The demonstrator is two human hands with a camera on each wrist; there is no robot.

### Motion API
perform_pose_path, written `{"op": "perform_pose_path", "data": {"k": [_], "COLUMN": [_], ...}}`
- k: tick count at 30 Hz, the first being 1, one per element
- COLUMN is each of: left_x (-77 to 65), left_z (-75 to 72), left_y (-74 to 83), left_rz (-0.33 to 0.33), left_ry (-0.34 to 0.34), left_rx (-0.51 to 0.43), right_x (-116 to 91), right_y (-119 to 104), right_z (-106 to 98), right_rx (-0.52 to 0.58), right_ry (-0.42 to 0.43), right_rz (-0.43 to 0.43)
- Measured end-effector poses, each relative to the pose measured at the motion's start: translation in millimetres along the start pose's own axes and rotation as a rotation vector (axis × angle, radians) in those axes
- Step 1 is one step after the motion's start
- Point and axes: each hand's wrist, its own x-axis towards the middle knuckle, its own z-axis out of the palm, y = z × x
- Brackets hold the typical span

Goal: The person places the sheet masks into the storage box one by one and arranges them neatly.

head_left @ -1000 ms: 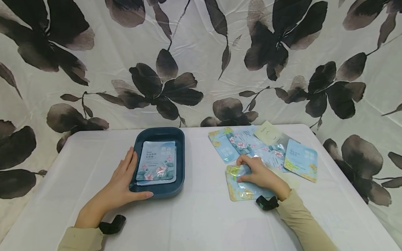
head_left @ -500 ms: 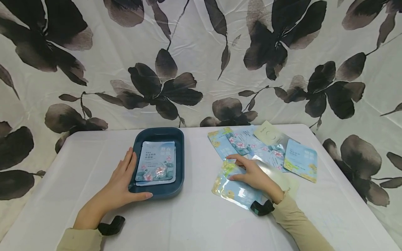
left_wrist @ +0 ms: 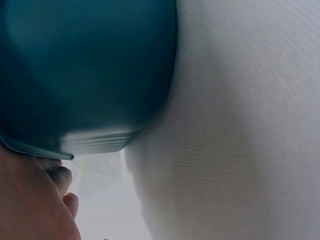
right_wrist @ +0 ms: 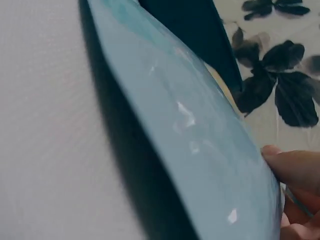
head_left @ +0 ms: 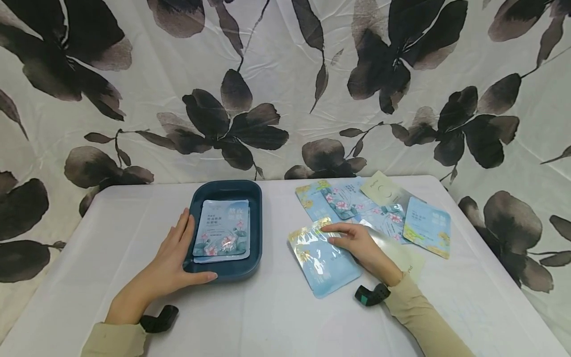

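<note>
My right hand (head_left: 367,248) pinches a blue foil sachet (head_left: 323,263) with yellow print at its upper right edge, thumb on top. In the right wrist view the sachet (right_wrist: 185,125) is tilted, its lower edge raised over a dark shadow on the cloth. My left hand (head_left: 171,260) lies along the left side of a dark blue tray (head_left: 256,233), fingers straight, thumb across the front left rim. Inside the tray rest stacked sachets (head_left: 223,228), the top one with pink flowers. The left wrist view shows the tray's outer wall (left_wrist: 90,70) close up.
Several sachets overlap at the back right: a yellow-printed one (head_left: 312,201), a flowered one (head_left: 343,201), a pale green one (head_left: 383,188) and a blue one (head_left: 427,228). Another pale green sachet (head_left: 406,258) lies partly behind the right hand. A floral curtain (head_left: 276,89) hangs behind the table.
The right hand has drawn the blue sachet to the left and turned it, uncovering the pale green sachet. The left hand and tray stay in place.
</note>
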Motion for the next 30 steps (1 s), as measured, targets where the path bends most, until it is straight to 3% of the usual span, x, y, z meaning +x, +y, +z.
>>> {"op": "perform_pose_path", "data": {"k": [5,13,18,23,30], "left_x": [-0.8,-0.8,0.8,2.7,0.1], "left_z": [-0.8,-1.1,-1.5,-0.1,2.0], "left_y": [2.2,5.5,6.0,4.2,1.2], "left_rz": [-0.004,-0.015,-0.016,-0.02,-0.018], "left_ry": [-0.004,-0.007,-0.008,-0.005,-0.001], "left_rx": [0.0,-0.011,-0.017,-0.016,-0.023], "right_x": [-3.7,-8.7,-9.0,-7.0,5.9], "right_y": [4.4,5.9,2.6,-6.5,-18.2], "right_z": [-4.2,-12.4,-12.6,-11.3,-2.1], "right_rx": [0.309,0.496,0.541,0.548,0.53], "right_ry": [-0.056,-0.179,-0.22,-0.164,-0.055], "right_rz": [0.098,0.037,0.009,0.037,0.004]}}
